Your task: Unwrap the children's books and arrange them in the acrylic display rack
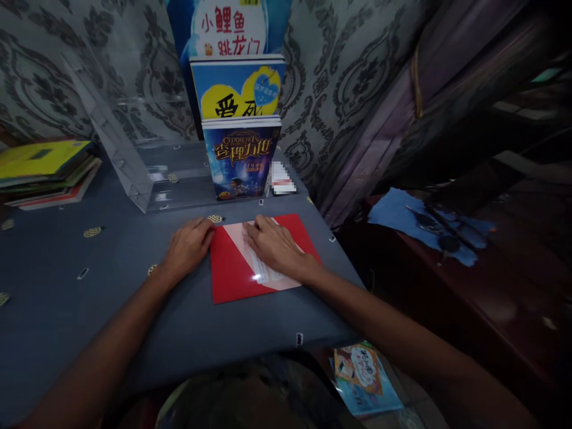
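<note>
A thin red-and-pink book [236, 277] lies flat on the table, a pale pink band and a white printed patch running across it. My right hand [274, 245] rests on top of it, fingers slightly bent and apart, covering part of the band. At the book's upper left edge is my left hand [188, 245], resting on the tabletop with loosely curved fingertips touching that edge. Just beyond the hands, a dark blue book [243, 158] stands upright in front of a blue-and-yellow book [236, 89] and a taller blue book [230, 27].
A clear plastic stand [120, 152] is left of the upright books. Farther left lies a stack of books [44, 164] on the patterned grey table [125, 333]. Below the table's right edge is another book [364, 381]. A blue cloth [402, 220] lies on a dark red surface.
</note>
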Available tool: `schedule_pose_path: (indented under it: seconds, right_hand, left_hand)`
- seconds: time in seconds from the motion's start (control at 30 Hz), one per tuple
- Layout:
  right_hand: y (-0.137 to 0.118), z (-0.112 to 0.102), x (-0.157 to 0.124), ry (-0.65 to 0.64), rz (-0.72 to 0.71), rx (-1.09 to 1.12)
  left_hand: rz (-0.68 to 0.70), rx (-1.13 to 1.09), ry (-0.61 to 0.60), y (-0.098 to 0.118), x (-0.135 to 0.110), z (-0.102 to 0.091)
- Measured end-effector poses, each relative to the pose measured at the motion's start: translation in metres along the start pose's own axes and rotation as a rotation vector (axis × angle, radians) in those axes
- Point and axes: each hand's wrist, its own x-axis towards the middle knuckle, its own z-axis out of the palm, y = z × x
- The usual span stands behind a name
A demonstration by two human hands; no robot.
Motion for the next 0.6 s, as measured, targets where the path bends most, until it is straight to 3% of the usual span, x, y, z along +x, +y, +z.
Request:
schedule_pose_path:
  seconds: [0.47, 0.6]
  right_hand:
    - [0.073, 0.007, -0.034, 0.147, 0.245, -0.01]
    - [0.09, 0.015, -0.038, 0.214, 0.256, 0.059]
  left_hand:
    - [-0.013, -0.022, -0.016, 0.0, 0.0, 0.001]
    - [-0.038, 0.025, -0.047, 0.005, 0.0, -0.004]
